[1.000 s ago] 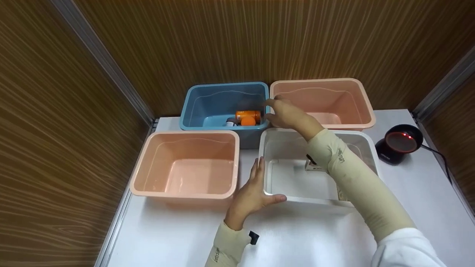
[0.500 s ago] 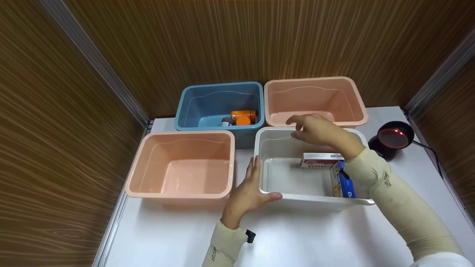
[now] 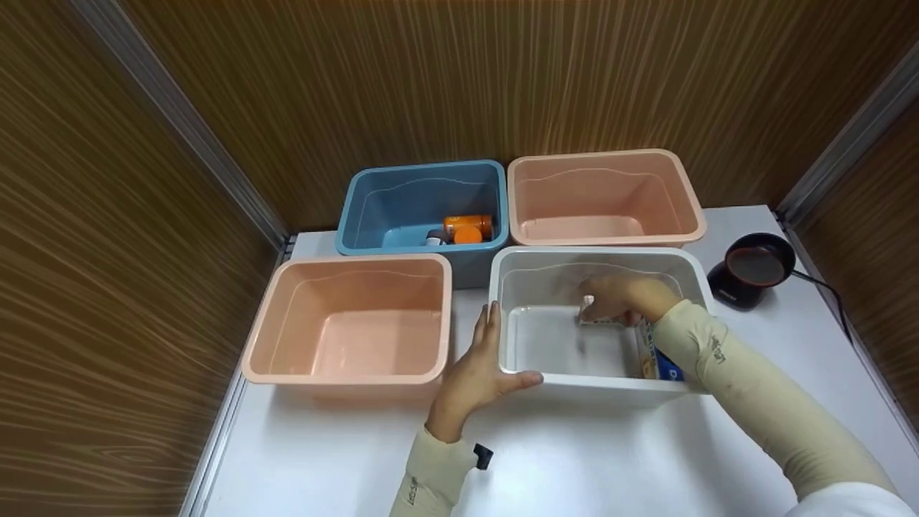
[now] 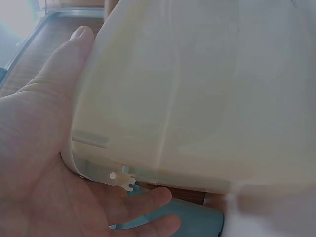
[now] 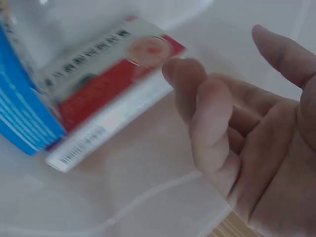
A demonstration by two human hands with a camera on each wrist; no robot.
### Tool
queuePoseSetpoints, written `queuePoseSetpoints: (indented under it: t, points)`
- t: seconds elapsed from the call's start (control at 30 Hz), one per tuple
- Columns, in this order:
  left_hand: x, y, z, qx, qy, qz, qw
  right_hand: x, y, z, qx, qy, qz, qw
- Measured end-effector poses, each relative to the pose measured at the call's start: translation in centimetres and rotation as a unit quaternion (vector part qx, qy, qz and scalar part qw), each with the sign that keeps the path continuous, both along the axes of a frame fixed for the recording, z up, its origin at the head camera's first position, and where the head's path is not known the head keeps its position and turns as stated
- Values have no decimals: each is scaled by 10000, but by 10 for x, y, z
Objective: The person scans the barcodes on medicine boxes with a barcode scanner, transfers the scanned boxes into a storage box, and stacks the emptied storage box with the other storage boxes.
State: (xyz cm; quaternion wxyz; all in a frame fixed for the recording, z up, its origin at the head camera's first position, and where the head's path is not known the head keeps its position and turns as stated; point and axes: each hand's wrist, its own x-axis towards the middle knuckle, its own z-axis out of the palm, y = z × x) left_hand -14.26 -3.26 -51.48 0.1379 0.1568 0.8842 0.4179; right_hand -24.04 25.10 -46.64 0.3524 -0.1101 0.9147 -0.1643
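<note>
Right hand (image 3: 617,296) hangs inside white bin (image 3: 603,389), right of centre in head view, fingers bent, thumb well apart; red box (image 5: 106,94) lies right by fingertips, contact unclear. Blue box (image 3: 669,369) sits just beside it, bin's lower right. Left hand (image 3: 470,384) at bin's lower-left corner, thumb along near rim, fingers stretched up left side. Blue bin (image 3: 423,171), upper middle, holds orange bottle (image 3: 463,223). Black device (image 3: 739,283) on surface (image 3: 344,445), far right.
</note>
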Motion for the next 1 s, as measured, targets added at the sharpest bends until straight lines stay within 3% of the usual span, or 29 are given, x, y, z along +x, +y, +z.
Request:
queuePoseSetpoints:
  t: [0.17, 0.33, 0.47, 0.6, 0.77, 0.9, 1.0]
  points:
    - [0, 1, 0, -8, 78, -29, 10000, -2, 0, -20, 27, -322, -485, 9983]
    - [1, 3, 1, -86, 78, -36, 9999, 1, -1, -25, 211, -603, -719, 9954]
    - [1, 3, 2, -126, 49, 21, 9999, 3, -9, -18, 131, -655, -549, 9963]
    - [1, 3, 3, -149, -10, 18, 9999, 7, -20, -4, -189, -604, -55, 9980]
    - [1, 1, 4, -174, 99, -24, 9998, 15, -25, 18, -869, -105, 737, 9934]
    - [2, 0, 5, -134, 68, -21, 9999, 23, -23, 32, -1487, 646, 1194, 9795]
    - [2, 0, 4, -101, 53, -31, 9999, 30, -17, 42, -1724, 1225, 1284, 9689]
